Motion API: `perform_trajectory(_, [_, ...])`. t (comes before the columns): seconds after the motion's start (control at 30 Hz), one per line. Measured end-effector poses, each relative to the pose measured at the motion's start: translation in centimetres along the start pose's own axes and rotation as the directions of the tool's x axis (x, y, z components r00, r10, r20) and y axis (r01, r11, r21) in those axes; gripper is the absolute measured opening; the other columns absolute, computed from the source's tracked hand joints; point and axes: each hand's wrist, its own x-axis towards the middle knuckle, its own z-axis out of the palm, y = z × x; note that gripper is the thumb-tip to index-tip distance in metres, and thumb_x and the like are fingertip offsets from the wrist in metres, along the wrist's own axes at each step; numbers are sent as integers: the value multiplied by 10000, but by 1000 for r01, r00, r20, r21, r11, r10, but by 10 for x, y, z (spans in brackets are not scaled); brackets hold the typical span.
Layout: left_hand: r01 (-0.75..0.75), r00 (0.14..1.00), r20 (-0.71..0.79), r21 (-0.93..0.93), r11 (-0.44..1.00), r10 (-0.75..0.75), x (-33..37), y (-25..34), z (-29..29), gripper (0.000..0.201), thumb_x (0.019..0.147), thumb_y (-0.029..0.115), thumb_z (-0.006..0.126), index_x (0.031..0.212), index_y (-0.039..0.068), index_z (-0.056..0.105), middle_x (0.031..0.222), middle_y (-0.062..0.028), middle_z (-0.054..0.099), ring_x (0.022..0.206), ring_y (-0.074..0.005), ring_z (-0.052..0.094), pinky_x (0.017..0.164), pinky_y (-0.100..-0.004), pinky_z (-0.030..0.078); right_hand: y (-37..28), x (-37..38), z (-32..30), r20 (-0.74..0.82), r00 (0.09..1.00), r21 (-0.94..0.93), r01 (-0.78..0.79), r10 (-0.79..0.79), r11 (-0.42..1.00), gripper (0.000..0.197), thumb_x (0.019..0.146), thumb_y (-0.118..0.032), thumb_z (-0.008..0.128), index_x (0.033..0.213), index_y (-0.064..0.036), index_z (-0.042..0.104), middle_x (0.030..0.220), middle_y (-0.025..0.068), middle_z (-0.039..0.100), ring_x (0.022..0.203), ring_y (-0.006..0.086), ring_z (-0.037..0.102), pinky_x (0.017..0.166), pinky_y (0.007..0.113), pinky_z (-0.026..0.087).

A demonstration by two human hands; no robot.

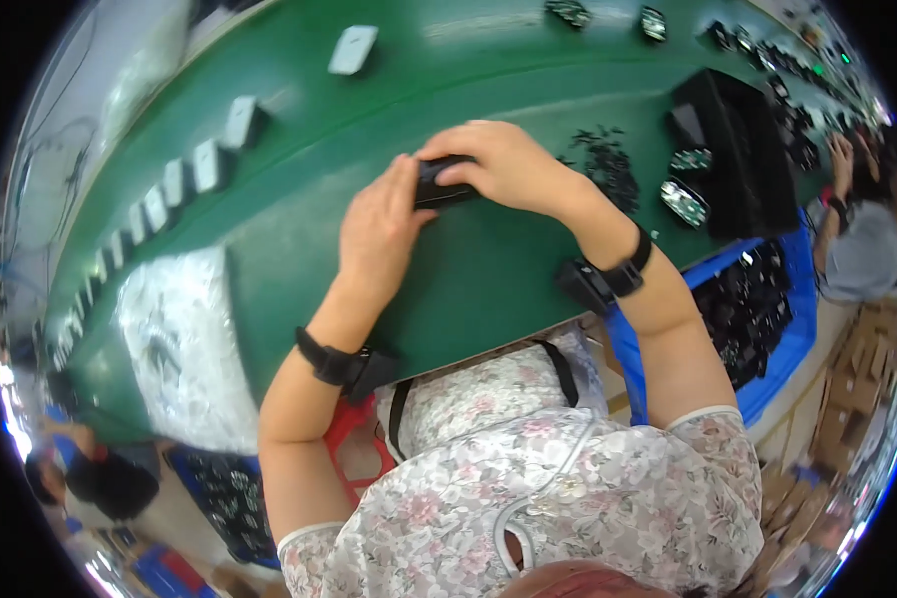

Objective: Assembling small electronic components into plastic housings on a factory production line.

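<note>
A small black plastic casing (447, 191) is held between both hands over the green table. My left hand (379, 229) grips its left end, with the fingers along the side and the thumb at the near edge. My right hand (508, 164) is closed round its right end, thumb pressed on top. The hands hide much of the casing, so details of its surface cannot be made out. To the right of my right hand lies a loose pile of small black pieces (610, 169). Beyond them sit a green-and-silver circuit assembly (685, 203) and another circuit assembly (691, 159).
A black bin (743, 140) stands at the right, above a blue crate (802, 274) of dark parts. White-faced devices (207, 166) form a curved row at left, with another white device (353, 50) farther off. A clear plastic bag (194, 349) lies near left. A co-worker (862, 244) is at right.
</note>
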Motion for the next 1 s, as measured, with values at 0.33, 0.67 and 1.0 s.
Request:
perform_trajectory(0.33, [485,863,155,-525,699,-481,103,-55,32,309,906,211,562,1087,-36,600,802,-150,674,609,-189,650,606,-310,509,-6,-74,-74,-427,837,-174,-447,342,878,306,791,-209,695,1050,-56,639,940,82,599,815,217,583,708,305,483])
perform_trajectory(0.67, [756,635,562,-594,276,-531,194,-86,62,355,967,255,458,1025,-84,544,784,-159,680,552,-138,600,467,-230,478,-9,-121,-50,-345,871,-278,-450,349,849,360,698,-68,723,1026,-29,579,1025,109,521,965,306,525,805,372,450])
perform_trajectory(1.0, [514,834,-159,-126,849,-528,133,-44,33,395,855,317,613,1050,1,479,773,-181,658,705,-357,649,613,-442,514,-9,-107,-49,-427,890,-364,-330,159,871,108,807,-40,633,909,-4,618,952,112,582,913,283,550,786,343,445])
